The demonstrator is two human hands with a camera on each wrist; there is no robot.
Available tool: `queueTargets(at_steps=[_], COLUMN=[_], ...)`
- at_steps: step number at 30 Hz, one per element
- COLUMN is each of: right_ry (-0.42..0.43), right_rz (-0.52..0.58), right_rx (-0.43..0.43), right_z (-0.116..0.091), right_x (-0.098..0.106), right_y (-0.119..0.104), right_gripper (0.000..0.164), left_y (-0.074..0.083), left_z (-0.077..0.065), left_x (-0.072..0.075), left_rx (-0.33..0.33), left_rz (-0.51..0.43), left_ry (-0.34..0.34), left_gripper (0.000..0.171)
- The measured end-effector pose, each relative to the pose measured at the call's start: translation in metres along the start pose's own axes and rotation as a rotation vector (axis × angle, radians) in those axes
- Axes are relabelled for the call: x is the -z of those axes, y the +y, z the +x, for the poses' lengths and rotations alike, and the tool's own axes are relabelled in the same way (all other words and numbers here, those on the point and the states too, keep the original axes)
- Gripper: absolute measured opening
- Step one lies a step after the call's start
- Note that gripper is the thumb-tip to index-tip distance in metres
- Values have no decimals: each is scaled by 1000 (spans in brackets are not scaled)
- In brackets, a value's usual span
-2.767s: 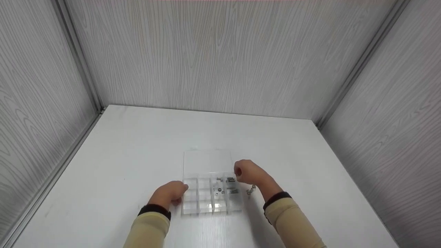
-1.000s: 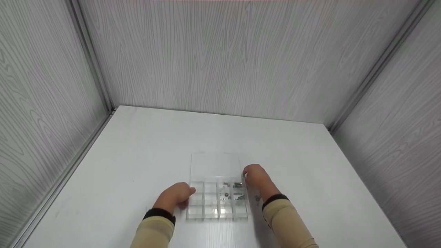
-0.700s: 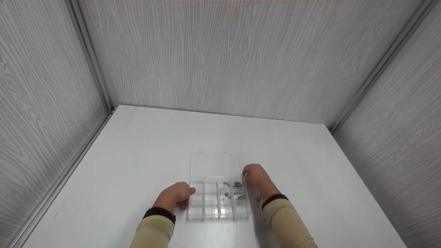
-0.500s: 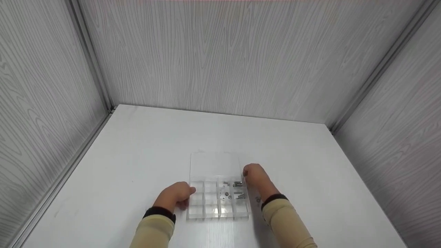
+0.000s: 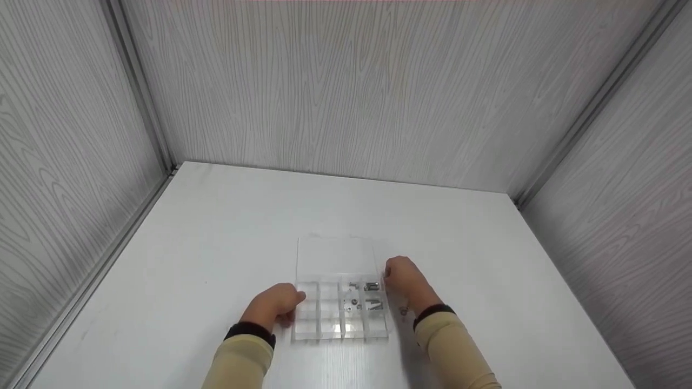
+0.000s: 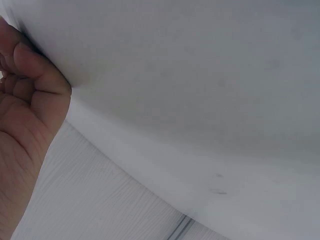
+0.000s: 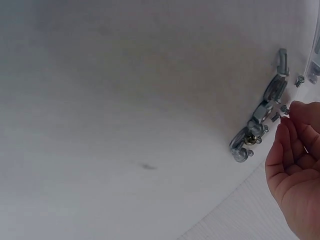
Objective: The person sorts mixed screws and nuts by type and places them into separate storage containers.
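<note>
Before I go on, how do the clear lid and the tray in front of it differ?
The lid is a plain, flat, undivided sheet, while the tray is split by walls into a grid of compartments. The tray holds small metal pieces in its right-hand compartments; none show on the lid. The tray sits nearer the person, the lid beyond it. Both are clear and lie on the white table.

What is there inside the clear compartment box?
Inside the clear box, small metal parts lie in the back and middle rows of the two rightmost columns. The left hand hides a little of its left side.
</note>
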State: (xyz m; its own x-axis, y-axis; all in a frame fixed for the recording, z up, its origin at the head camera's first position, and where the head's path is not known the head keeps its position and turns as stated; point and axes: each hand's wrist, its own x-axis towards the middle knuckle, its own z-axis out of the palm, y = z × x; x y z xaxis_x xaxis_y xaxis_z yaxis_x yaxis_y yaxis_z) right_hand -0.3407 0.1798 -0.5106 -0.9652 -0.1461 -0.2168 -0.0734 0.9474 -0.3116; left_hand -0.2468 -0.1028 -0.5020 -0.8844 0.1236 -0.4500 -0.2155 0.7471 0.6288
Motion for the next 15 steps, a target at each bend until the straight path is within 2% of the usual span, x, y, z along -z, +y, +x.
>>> queueTargets(at_steps=[7,11,15], right_ry=[33,65,112], right_rz=[13,31,25], right_rx=[36,105,215], right_z=[-1,-4,-7], right_x=[16,24,29], right_y=[5,6,5], right_gripper=[5,6,10], left_y=[1,-1,-2], left_z=[-2,-1,1], left_x=[3,2,1], left_rx=[-22,-31,-40], left_rz=[-81,-144,-159], left_ry=[-10,-18,-18], left_gripper=[45,41,40])
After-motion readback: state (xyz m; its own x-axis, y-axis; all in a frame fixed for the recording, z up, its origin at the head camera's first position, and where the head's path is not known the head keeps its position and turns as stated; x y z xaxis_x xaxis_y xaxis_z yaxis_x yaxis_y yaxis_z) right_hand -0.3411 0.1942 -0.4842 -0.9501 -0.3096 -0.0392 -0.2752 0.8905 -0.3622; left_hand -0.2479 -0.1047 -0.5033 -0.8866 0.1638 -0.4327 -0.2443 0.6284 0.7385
